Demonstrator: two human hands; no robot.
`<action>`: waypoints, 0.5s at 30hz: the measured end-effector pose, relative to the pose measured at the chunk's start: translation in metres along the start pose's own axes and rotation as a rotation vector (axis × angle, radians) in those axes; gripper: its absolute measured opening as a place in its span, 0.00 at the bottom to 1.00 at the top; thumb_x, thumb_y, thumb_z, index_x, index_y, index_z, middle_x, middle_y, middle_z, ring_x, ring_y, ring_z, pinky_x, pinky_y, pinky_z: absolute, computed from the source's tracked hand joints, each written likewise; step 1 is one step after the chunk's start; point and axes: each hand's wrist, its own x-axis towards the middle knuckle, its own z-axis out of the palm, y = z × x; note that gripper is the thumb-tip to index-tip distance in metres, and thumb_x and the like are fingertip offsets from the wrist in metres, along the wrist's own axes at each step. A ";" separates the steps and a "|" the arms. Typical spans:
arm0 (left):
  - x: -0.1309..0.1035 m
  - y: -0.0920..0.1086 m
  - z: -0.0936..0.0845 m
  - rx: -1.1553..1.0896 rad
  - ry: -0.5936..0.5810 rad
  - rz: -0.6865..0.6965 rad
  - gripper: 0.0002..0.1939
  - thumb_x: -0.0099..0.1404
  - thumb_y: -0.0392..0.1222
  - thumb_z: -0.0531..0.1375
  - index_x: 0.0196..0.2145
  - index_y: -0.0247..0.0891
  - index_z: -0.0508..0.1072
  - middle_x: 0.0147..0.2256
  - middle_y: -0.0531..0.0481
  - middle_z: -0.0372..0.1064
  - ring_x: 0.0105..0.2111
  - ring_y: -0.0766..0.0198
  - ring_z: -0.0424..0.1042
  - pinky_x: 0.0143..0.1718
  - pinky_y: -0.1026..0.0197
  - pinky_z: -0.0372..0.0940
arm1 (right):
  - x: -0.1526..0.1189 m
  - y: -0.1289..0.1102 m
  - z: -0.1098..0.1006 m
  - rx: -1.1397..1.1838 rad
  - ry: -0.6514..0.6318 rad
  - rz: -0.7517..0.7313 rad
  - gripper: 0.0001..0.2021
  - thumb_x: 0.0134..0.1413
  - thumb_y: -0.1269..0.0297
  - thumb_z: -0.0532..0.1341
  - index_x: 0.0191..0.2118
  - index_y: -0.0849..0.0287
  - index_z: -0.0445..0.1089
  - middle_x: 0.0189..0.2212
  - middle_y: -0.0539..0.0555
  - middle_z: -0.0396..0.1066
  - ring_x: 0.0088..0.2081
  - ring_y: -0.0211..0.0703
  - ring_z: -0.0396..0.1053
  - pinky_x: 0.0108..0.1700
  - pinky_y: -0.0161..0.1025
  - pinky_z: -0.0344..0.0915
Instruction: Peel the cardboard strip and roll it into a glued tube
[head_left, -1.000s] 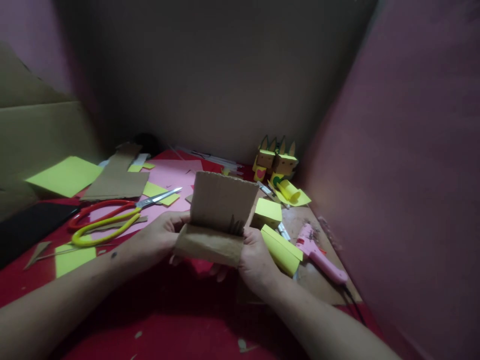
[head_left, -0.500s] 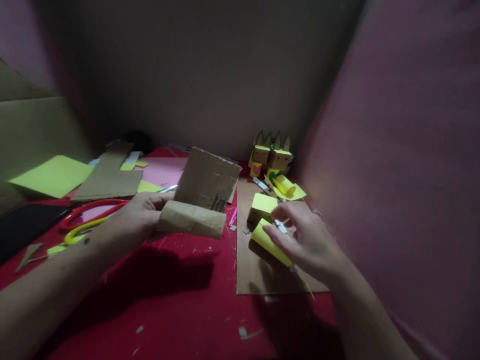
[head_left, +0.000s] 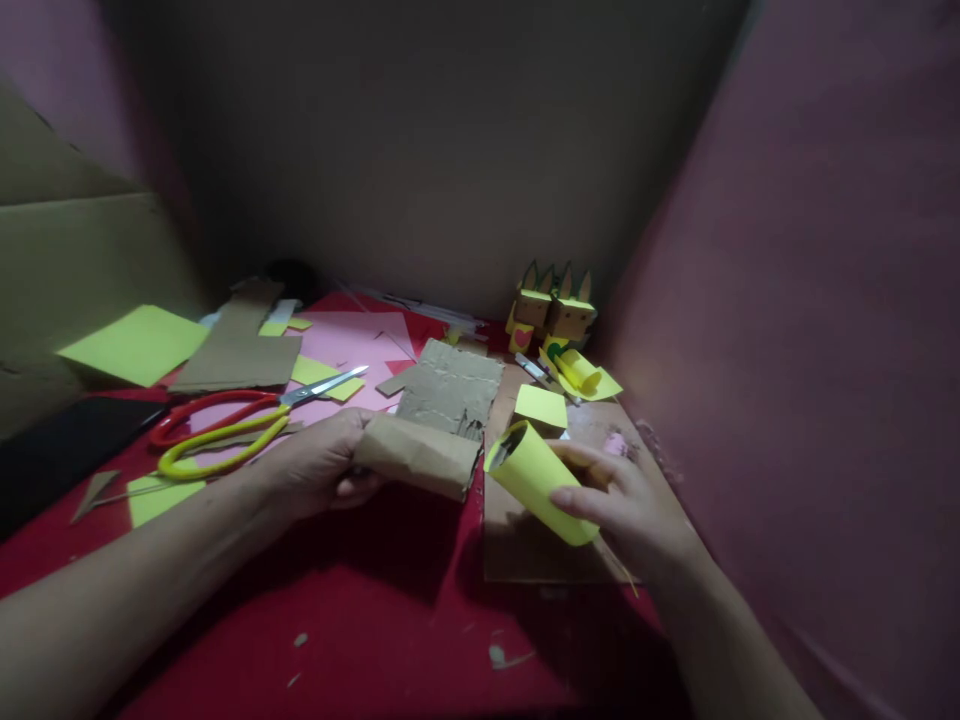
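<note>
My left hand (head_left: pixel 341 465) is closed on the left end of a brown paper roll (head_left: pixel 420 455). A torn-faced piece of cardboard (head_left: pixel 454 380) extends behind the roll; whether the two are joined I cannot tell. My right hand (head_left: pixel 619 500) grips a yellow paper tube (head_left: pixel 544 485), thumb on top and fingers behind. The tube is tilted, its open end towards the brown roll. Just behind it stands a small yellow-topped box (head_left: pixel 541 405) on a flat cardboard sheet (head_left: pixel 525 560).
Scissors (head_left: pixel 259 405) with red and yellow handles lie left, near a dark flat object (head_left: pixel 67 450). Yellow paper (head_left: pixel 139 345), pink paper (head_left: pixel 337 335) and cardboard scraps (head_left: pixel 240 360) lie behind. Two box-headed paper figures (head_left: pixel 555 315) stand at the back.
My right hand has taken hold of the yellow tube and turned it, so its open end shows. The brown roll and cardboard have shifted right, and the cardboard has tipped flatter.
</note>
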 end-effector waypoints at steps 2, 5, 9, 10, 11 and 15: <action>-0.001 0.000 -0.001 -0.028 0.023 -0.022 0.05 0.47 0.37 0.55 0.19 0.34 0.69 0.07 0.60 0.47 0.09 0.75 0.42 0.11 0.71 0.39 | 0.005 0.000 0.000 0.234 -0.110 0.096 0.24 0.43 0.59 0.66 0.49 0.60 0.71 0.36 0.56 0.77 0.31 0.42 0.74 0.34 0.36 0.68; -0.003 0.003 0.002 -0.059 0.034 -0.044 0.06 0.46 0.37 0.55 0.21 0.33 0.71 0.07 0.60 0.47 0.09 0.76 0.43 0.12 0.71 0.40 | 0.009 0.004 0.002 0.329 -0.158 0.117 0.23 0.41 0.62 0.67 0.46 0.61 0.74 0.33 0.56 0.77 0.31 0.41 0.74 0.34 0.35 0.67; -0.006 0.010 0.008 -0.073 0.038 -0.046 0.06 0.47 0.36 0.55 0.21 0.33 0.72 0.08 0.60 0.48 0.10 0.76 0.42 0.12 0.71 0.40 | 0.008 0.008 0.003 0.195 -0.091 0.048 0.22 0.41 0.62 0.69 0.47 0.57 0.75 0.41 0.56 0.77 0.42 0.46 0.74 0.42 0.39 0.68; -0.006 0.012 0.009 -0.073 0.041 -0.045 0.06 0.47 0.36 0.56 0.20 0.33 0.71 0.08 0.60 0.48 0.09 0.76 0.42 0.12 0.71 0.40 | 0.006 0.008 0.002 0.130 -0.080 0.020 0.22 0.42 0.61 0.69 0.48 0.56 0.75 0.43 0.56 0.76 0.43 0.47 0.73 0.44 0.41 0.68; -0.006 0.013 0.009 -0.072 0.045 -0.044 0.05 0.47 0.36 0.56 0.19 0.33 0.71 0.08 0.60 0.48 0.09 0.76 0.42 0.12 0.71 0.40 | 0.005 0.008 0.002 0.061 -0.074 -0.005 0.22 0.43 0.60 0.69 0.48 0.55 0.75 0.44 0.56 0.76 0.44 0.48 0.72 0.45 0.43 0.67; -0.007 0.014 0.011 -0.076 0.072 -0.051 0.04 0.48 0.35 0.57 0.19 0.33 0.71 0.08 0.60 0.49 0.09 0.77 0.43 0.11 0.72 0.40 | 0.001 0.005 0.003 -0.168 -0.003 -0.097 0.21 0.45 0.58 0.68 0.49 0.52 0.74 0.45 0.54 0.75 0.46 0.50 0.71 0.48 0.45 0.66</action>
